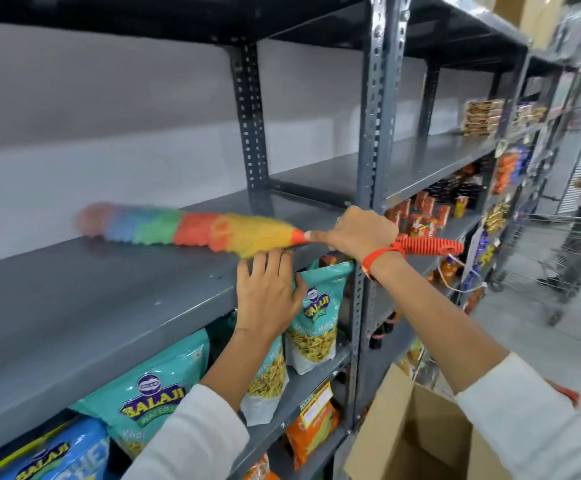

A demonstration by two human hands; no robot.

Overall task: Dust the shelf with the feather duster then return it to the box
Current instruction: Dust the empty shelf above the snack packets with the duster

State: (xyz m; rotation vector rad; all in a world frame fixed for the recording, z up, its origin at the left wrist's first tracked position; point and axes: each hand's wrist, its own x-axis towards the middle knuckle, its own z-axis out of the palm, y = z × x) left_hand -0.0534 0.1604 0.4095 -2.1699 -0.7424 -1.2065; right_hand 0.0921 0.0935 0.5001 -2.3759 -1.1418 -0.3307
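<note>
Gripping the orange ribbed handle, my right hand (358, 233) is closed around the feather duster (192, 228), with the forefinger stretched along the neck toward the head. A red band sits on that wrist, and the handle's end sticks out past it to the right. My left hand (268, 289) is open, palm down and fingers spread, resting flat on the front edge of the shelf (91, 306), just below and in front of the yellow end of the duster.

The duster lies low across the grey metal shelf, running from my right hand toward the left and slightly toward the back edge. Its head goes yellow, orange, green, blue, then a pinkish tip that is blurred; whether the tip touches the surface I cannot tell for certain, though it sits right at shelf level near the back wall.

Under the front edge, on the next level down, stand teal snack bags (317, 320) marked BALAJI, one partly behind my left hand, with a blue bag at the lower left corner. A perforated grey upright (381, 98) rises just behind my right hand. The open cardboard box (417, 431) sits at the lower right, below my right forearm and well apart from the duster. Farther right, a wire trolley (559, 244) stands in the aisle.
</note>
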